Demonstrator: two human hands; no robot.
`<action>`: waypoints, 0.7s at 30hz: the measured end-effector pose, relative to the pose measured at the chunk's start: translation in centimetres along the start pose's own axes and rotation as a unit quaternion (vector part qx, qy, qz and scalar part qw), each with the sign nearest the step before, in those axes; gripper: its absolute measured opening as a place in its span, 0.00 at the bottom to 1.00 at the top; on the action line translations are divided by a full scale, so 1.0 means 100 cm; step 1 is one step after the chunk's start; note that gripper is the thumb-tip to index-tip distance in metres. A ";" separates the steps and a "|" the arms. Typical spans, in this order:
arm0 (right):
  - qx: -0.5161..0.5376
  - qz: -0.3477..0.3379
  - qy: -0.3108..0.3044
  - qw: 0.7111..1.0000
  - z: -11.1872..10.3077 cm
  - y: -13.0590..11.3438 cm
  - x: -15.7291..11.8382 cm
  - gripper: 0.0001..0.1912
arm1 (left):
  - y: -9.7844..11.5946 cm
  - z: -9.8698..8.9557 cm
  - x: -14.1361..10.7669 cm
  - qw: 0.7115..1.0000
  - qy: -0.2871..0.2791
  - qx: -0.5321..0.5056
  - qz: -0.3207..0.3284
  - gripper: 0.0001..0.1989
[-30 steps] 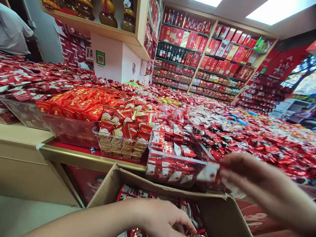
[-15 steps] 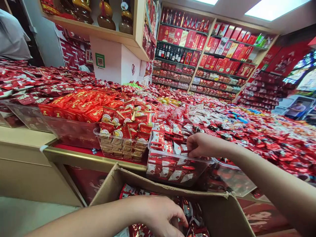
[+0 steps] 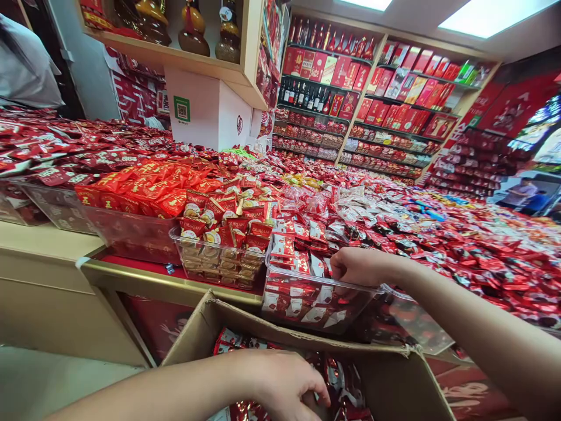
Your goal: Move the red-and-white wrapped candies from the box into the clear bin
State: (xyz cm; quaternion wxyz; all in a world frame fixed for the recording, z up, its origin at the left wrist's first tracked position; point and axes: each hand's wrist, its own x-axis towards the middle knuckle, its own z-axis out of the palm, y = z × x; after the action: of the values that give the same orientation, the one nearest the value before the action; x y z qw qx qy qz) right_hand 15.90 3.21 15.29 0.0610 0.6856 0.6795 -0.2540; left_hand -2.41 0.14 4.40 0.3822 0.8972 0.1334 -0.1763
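My right hand point(image 3: 357, 269) reaches over the front rim of a clear plastic bin point(image 3: 302, 304) filled with red and white packets point(image 3: 283, 245). Its fingers are bent down among the packets, and whatever they hold is hidden. Lower down, my left hand point(image 3: 293, 383) is inside an open cardboard box point(image 3: 307, 336), over red foil packets point(image 3: 337, 374). The left fingers are curled but apart, with nothing visible between them.
Left of the bin are a bin of durian packets point(image 3: 219, 263) and a bin of orange-red packets point(image 3: 135, 231). A gold counter edge point(image 3: 175, 280) runs behind the box. Shelves point(image 3: 350, 117) stand at the back; a person's sleeve point(image 3: 26, 64) shows upper left.
My right hand has sunk lower into the bin, its fingers now further behind the front wall. My left hand has hardly moved. The view has shifted slightly.
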 end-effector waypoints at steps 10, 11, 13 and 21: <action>0.031 0.007 -0.157 0.987 0.001 -0.001 0.021 0.18 | 0.002 -0.002 -0.003 0.998 -0.025 0.038 -0.036 0.26; 0.025 0.004 -0.160 0.987 0.001 -0.002 0.022 0.19 | 0.002 -0.002 -0.003 0.998 -0.024 0.040 -0.035 0.25; 0.012 -0.005 -0.163 0.987 0.003 -0.003 0.023 0.19 | 0.001 -0.002 -0.001 0.998 -0.025 0.040 -0.032 0.25; -0.030 -0.007 -0.087 0.996 -0.006 0.000 0.010 0.15 | -0.008 -0.003 0.005 0.988 -0.010 0.139 -0.063 0.21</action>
State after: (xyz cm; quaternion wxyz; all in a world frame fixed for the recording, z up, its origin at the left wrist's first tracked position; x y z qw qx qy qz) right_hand 15.97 4.39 15.39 0.1390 0.6540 0.6836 -0.2925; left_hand -2.14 0.93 3.89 0.2432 0.9298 0.1597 -0.2256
